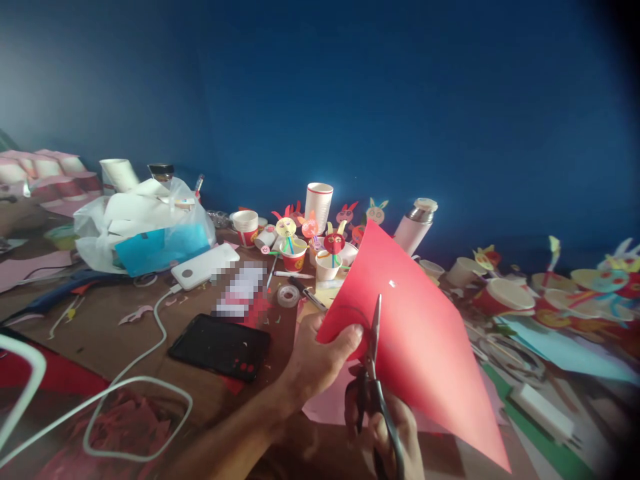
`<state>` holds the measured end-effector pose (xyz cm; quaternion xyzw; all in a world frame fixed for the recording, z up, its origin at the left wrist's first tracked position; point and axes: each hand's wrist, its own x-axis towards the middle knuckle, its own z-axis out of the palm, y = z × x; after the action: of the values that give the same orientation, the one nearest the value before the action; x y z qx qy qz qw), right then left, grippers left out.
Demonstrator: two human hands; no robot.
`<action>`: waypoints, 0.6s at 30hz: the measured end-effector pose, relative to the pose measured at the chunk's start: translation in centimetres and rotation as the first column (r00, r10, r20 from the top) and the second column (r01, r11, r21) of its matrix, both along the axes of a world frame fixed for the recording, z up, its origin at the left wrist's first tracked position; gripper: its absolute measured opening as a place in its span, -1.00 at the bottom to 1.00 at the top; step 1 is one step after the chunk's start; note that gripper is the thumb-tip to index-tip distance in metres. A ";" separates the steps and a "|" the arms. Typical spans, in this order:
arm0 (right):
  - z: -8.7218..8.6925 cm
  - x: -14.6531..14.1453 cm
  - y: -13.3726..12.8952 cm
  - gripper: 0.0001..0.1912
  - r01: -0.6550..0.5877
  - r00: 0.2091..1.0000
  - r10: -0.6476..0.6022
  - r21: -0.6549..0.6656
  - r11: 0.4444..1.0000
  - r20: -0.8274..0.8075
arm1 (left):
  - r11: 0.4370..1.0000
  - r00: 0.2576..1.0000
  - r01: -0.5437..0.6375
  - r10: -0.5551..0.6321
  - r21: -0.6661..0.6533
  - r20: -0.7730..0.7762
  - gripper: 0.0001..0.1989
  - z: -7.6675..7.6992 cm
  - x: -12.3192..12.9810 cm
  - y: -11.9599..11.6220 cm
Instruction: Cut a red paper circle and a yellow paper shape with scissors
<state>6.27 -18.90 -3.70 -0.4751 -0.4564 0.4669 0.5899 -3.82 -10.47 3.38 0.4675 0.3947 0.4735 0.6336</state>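
A large sheet of red paper (420, 333) is held up over the table, its far corner pointing up. My left hand (320, 353) grips its left edge, thumb on top and fingers behind. In my right hand (395, 427) is a pair of scissors (374, 367) with black handles, fingers through the loops. The scissor blades point upward and lie against the red paper beside my left thumb. A curved line shows faintly on the paper near that thumb. Under the sheet lies pink paper (325, 400), mostly covered.
A black phone (220, 347), white power bank (205, 267) with cable, and tape roll (289, 296) lie left. Behind stand paper cups with paper faces (293, 253) and a flask (415, 227). More decorated cups (505, 297) and a charger (543, 413) sit right. Another person's hand (17, 217) shows far left.
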 end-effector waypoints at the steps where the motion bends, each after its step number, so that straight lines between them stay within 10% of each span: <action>1: 0.0 0.1 0.0 -0.36 -0.029 0.999 0.029 0.002 1.000 0.041 | 1.000 1.000 0.009 -0.009 -0.001 -0.002 -0.85 0.0 -0.1 0.0; 18: 0.7 -0.5 -0.2 -0.34 0.009 0.999 -0.006 -0.088 0.996 0.035 | 0.997 0.994 0.053 -0.048 0.049 -0.094 -0.88 -0.3 -0.8 0.4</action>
<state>5.75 -19.10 -3.00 -0.5104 -0.4436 0.4759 0.5623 -4.58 -10.03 3.06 0.5149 0.3996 0.4452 0.6140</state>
